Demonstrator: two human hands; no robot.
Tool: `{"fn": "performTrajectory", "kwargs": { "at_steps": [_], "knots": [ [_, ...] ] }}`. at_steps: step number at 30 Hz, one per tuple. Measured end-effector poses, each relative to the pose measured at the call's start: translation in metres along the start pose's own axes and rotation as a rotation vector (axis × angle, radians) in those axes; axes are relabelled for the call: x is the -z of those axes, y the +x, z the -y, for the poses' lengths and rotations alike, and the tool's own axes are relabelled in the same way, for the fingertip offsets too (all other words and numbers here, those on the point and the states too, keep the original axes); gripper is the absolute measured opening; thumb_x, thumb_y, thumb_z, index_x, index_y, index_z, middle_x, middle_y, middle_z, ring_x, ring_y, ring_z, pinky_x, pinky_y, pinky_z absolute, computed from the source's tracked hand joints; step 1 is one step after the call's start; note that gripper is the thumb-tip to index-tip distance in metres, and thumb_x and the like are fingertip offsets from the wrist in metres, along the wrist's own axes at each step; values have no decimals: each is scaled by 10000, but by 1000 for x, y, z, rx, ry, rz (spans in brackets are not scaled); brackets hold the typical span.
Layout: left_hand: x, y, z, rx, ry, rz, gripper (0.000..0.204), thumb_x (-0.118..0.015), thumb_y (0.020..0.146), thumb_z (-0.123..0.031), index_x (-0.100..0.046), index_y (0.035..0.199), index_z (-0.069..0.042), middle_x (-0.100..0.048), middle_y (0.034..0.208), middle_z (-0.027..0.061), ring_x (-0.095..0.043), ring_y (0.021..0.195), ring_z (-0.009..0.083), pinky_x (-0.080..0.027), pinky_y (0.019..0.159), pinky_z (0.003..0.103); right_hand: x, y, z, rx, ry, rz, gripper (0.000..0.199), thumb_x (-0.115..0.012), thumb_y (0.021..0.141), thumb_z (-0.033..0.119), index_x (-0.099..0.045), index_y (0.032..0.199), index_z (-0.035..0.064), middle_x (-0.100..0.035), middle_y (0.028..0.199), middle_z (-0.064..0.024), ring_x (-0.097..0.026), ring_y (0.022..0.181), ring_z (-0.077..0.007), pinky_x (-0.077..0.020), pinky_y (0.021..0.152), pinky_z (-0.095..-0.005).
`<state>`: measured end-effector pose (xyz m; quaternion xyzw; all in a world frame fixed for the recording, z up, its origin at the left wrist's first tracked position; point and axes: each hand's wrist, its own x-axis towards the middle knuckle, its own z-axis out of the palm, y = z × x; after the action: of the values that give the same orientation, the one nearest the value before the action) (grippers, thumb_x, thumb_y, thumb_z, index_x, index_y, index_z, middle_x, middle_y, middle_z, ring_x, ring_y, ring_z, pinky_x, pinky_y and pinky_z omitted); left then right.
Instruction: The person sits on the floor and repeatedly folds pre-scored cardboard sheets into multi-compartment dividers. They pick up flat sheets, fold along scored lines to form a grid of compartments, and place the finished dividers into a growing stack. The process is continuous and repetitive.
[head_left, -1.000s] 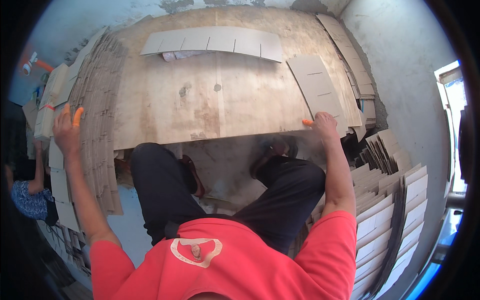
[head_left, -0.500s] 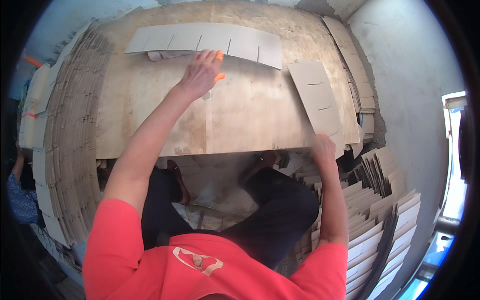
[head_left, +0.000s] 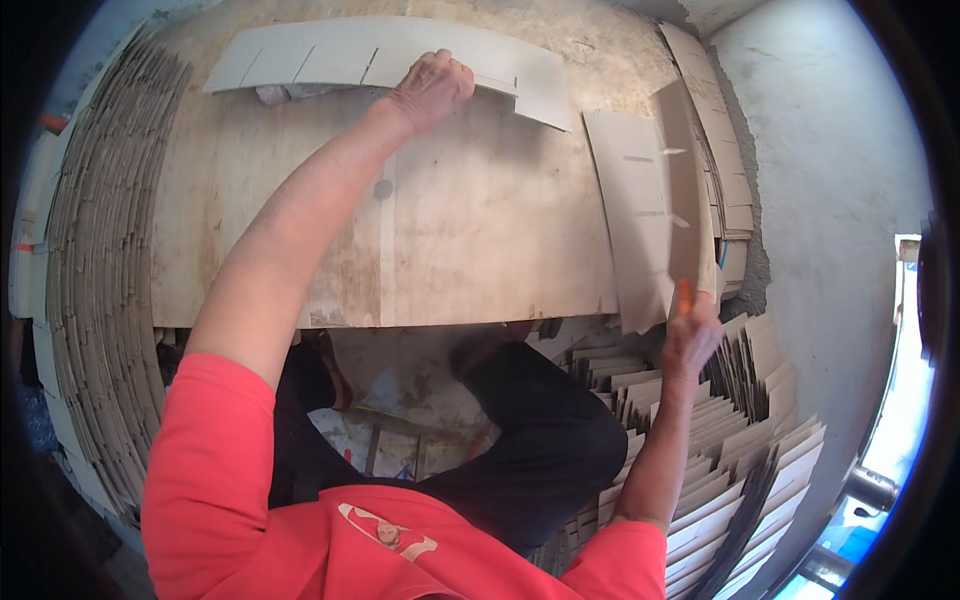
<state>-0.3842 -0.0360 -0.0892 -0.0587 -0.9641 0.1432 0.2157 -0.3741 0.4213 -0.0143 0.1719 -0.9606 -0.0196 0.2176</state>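
Observation:
A long slotted cardboard strip [head_left: 330,62] lies crosswise at the back of the wooden table. My left hand [head_left: 433,92] is closed at its near edge, fingertips bent over the board; what lies under them is hidden. Near the table's right side, my right hand [head_left: 692,335] grips the near end of a shorter slotted cardboard piece [head_left: 688,190], which stands tilted up on its edge. An orange cover shows on one right finger. Beside that piece, another slotted cardboard piece [head_left: 635,190] lies flat, its near end reaching past the table edge.
Tall stacks of cardboard strips [head_left: 110,260] line the left side. More cardboard strips [head_left: 708,120] lie along the right wall. Several rows of upright cardboard pieces [head_left: 720,450] stand at the lower right, beside my leg. The bare wooden tabletop [head_left: 480,230] ends just before my knees.
My left hand has moved farther back and right and curled its fingers at the long strip. My right hand has shifted right and now holds a cardboard piece tilted up.

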Motion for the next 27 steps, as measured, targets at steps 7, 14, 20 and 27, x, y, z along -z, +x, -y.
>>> {"fn": "performTrajectory", "kwargs": {
  "at_steps": [7,14,20,27],
  "knots": [
    [14,2,14,193,-364,30,216,-703,803,-236,-624,783,-36,-614,727,107,-583,794,254,-511,705,365,50,18,45,-274,1097,-62,77,-707,837,53,-683,784,2,-549,603,17,-380,408,-30,-266,365,-211],
    [36,-4,19,37,-402,-193,253,-641,794,-109,-646,1035,-32,-626,860,84,-575,795,238,-525,699,318,51,24,107,-411,1605,193,177,-708,856,133,-661,737,11,-564,573,-8,-389,352,-60,-221,336,-214],
    [80,-19,-23,-186,-5,-80,394,-599,704,-13,-597,1090,64,-586,848,75,-555,751,158,-519,581,247,57,27,152,-441,1483,221,257,-679,896,174,-637,695,21,-517,479,-20,-407,347,-67,-245,356,-222],
    [91,-48,-42,-138,-30,-32,376,-613,672,3,-617,1036,95,-581,850,103,-546,708,149,-504,523,237,59,29,159,-417,1393,272,179,-637,908,74,-643,774,-45,-520,526,-35,-470,353,-91,-291,345,-227]
  ]
}}
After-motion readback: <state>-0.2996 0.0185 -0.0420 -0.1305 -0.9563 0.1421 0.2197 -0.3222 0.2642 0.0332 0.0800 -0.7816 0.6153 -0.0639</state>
